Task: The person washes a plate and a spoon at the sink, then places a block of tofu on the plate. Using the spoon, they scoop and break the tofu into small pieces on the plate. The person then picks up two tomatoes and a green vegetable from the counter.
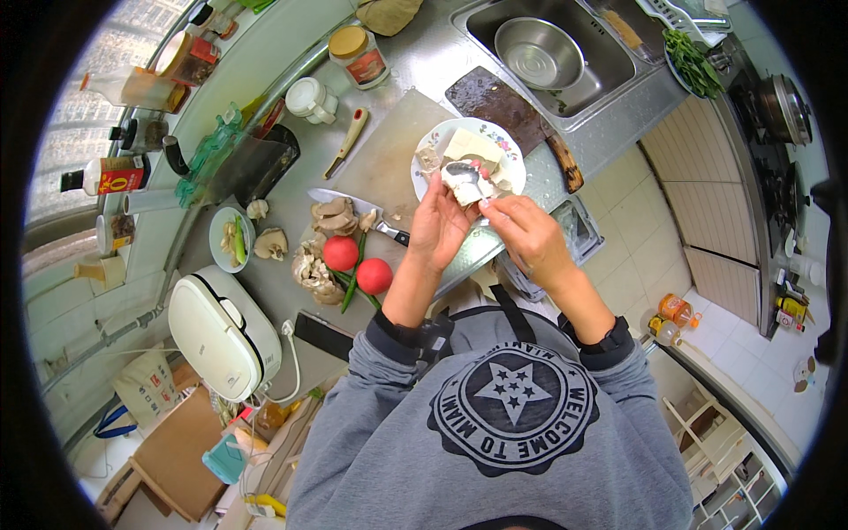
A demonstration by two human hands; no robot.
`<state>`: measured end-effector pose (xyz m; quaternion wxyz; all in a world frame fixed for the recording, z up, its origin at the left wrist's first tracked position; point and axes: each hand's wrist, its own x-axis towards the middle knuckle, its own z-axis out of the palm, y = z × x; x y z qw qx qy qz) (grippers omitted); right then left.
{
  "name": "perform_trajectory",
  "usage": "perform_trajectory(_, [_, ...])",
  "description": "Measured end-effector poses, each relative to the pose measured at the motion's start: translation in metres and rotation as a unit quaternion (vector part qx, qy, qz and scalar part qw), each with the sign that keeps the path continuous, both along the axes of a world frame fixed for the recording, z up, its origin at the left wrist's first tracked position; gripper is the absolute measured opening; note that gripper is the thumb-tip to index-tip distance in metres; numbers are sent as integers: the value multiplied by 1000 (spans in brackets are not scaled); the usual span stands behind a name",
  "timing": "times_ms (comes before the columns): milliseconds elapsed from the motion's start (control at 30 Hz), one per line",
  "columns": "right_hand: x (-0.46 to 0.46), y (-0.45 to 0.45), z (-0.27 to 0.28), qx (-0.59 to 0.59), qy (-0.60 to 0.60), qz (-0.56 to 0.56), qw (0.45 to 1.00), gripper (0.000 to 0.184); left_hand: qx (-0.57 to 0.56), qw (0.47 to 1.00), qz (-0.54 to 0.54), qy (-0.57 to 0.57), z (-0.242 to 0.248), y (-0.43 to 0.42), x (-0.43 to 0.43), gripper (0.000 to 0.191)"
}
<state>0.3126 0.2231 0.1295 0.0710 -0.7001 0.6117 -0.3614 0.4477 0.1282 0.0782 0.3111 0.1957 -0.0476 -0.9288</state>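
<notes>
My left hand (439, 222) holds a white block of tofu (466, 189) above the near edge of a floral-rimmed plate (421, 142). In my right hand (530, 238) is a metal spoon (472, 176), its bowl against the top of that block. More pale tofu (472, 147) lies on the plate, with some reddish bits partly hidden behind the spoon. Under the plate is a cutting board (391, 149). A cleaver (497, 109) with a wooden handle lies beyond it, and a kitchen knife (384, 225) rests left of my left hand, beside oyster mushrooms (334, 215).
Two tomatoes (340, 253), green chillies (349, 291) and a small bowl (215, 232) stand at left, near a white rice cooker (215, 334). A peeling knife (349, 139) lies near jars. The sink (599, 79) with a steel basin (540, 53) is at the upper right.
</notes>
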Motion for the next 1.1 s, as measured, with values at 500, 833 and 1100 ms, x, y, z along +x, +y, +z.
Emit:
perform_trajectory(500, [-12, 14, 14, 20, -141, -12, 990, 24, -53, 995, -39, -69, -8, -6, 11, 53])
perform_trajectory(833, [-11, 23, 10, 57, -3, 70, 996, 32, -78, 984, -71, -140, -13, -9, 13, 54])
perform_trajectory(1100, [-6, 24, -5, 86, -19, 79, 993, 30, -64, 982, -89, -151, -17, -3, 14, 51])
